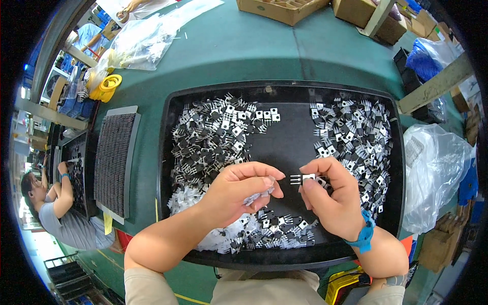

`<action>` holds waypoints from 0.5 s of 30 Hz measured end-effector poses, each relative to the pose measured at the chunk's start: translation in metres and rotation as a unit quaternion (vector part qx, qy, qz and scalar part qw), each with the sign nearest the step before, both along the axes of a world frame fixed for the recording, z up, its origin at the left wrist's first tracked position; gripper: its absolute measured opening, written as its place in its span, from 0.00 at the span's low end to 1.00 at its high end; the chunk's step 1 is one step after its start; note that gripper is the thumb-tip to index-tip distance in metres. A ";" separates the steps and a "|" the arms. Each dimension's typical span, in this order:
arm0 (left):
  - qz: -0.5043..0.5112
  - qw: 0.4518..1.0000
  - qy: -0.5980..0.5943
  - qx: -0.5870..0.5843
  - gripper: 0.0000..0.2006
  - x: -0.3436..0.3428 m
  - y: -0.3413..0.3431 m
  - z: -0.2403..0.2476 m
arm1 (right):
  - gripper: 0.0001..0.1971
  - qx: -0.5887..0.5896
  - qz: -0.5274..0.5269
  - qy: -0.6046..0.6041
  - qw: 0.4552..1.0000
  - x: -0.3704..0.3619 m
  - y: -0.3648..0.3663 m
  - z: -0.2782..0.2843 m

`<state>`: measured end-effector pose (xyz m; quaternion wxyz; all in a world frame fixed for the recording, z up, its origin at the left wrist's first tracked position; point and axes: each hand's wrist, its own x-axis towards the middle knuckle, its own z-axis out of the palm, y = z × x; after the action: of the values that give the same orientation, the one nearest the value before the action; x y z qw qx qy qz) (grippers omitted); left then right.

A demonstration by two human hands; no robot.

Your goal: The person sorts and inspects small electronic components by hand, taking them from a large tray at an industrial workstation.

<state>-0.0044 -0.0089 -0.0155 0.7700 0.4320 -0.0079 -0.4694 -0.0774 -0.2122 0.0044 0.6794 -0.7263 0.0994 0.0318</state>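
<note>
Over the middle of a black tray (282, 84), my two hands face each other, a small gap between them. My right hand (333, 201), with a blue band at its wrist, pinches a three-legged transistor (308, 179), its legs pointing left. Curled around several small whitish pieces (258, 196) is my left hand (223, 195). Black and silver transistors lie in a left heap (213, 132) and a right heap (351, 137). More transistors (284, 230) lie along the near side, beside a pile of white pieces (184, 201) partly hidden by my left forearm.
Left of the tray stands a panel packed with dark rows (117, 162). A clear plastic bag (434, 173) lies to the right, beside a metal post (437, 84). Cardboard boxes (282, 11) and a yellow roll (108, 85) sit farther off. Another person (58, 213) works at far left.
</note>
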 end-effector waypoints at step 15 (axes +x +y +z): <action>-0.043 0.999 0.009 0.032 0.13 -0.001 -0.004 0.009 | 0.07 -0.101 0.044 -0.114 0.987 -0.003 0.005 0.003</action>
<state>-0.0051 -0.0126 -0.0066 0.7346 0.4518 -0.0046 -0.5061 -0.0805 -0.2070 0.0074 0.6078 -0.7934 -0.0080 -0.0315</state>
